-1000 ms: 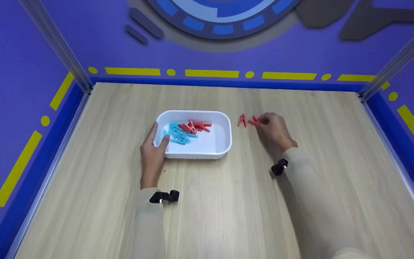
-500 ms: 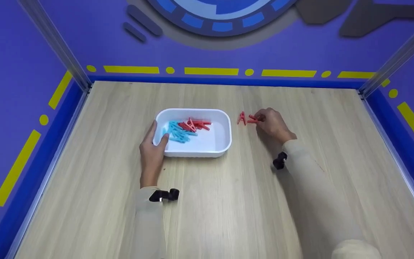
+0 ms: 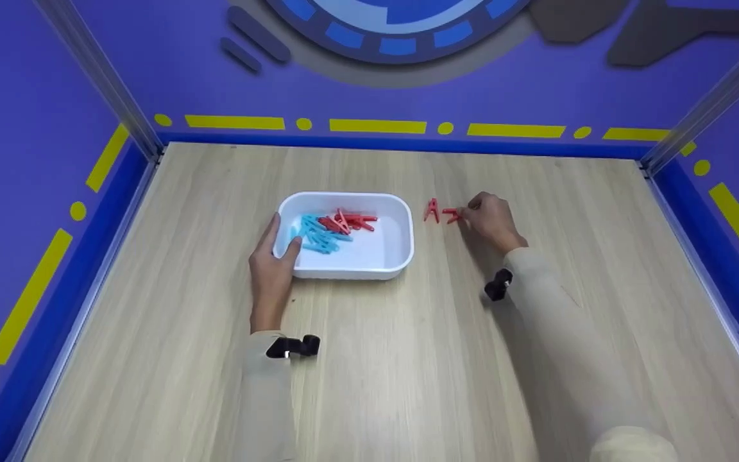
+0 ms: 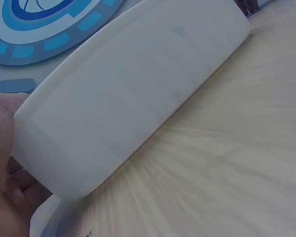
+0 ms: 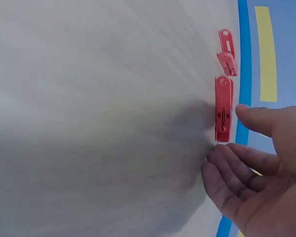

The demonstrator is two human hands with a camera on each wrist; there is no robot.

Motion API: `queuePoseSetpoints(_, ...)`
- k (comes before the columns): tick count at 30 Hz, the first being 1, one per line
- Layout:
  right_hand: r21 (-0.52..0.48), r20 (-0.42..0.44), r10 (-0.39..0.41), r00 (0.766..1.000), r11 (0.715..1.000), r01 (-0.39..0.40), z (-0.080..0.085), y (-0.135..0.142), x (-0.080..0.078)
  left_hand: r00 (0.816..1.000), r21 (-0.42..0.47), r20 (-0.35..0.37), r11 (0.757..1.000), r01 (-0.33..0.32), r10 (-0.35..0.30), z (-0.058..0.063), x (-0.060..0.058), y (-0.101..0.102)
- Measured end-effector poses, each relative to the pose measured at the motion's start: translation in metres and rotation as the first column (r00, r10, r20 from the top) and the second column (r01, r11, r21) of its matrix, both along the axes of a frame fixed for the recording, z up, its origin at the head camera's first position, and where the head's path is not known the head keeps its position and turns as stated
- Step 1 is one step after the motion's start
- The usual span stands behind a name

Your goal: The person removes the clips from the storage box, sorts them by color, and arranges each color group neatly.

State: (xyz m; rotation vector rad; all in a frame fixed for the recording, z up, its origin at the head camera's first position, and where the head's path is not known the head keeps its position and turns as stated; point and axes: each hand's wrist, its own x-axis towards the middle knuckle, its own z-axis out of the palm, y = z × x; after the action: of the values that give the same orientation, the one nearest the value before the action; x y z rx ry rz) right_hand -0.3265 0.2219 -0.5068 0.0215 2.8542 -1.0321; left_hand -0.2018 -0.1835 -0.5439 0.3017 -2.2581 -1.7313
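A white plastic tray (image 3: 369, 274) holds several light-blue clothespins (image 3: 319, 235) and several red clothespins (image 3: 350, 222). My left hand (image 3: 271, 276) grips the tray's left end, thumb over the rim and the other fingers along the outer wall. To the right of the tray, a red clothespin (image 3: 432, 210) lies on the table. Beside it is a second red clothespin (image 5: 223, 108), and my right hand (image 3: 492, 221) is right at its right end. In the right wrist view, that hand's thumb and fingers stand apart around the clothespin's near end, not closed on it.
The wooden table (image 3: 369, 372) is bounded by a blue back wall (image 3: 369, 96) and side panels, with metal posts (image 3: 132, 122) at the corners. Black wrist cameras (image 3: 292, 347) sit on both sleeves.
The red clothespin at my right hand has turned from slanted to lying nearly level, and the fingers have drawn slightly back from it. My left hand and the tray stay put.
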Motion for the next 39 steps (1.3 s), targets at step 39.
queuePoseSetpoints(39,-0.051,0.014,0.137,0.991,0.989,-0.136,-0.004,-0.011,-0.007,1.000,-0.004,-0.010,1.000,0.003,-0.003,0.002,0.001,0.000)
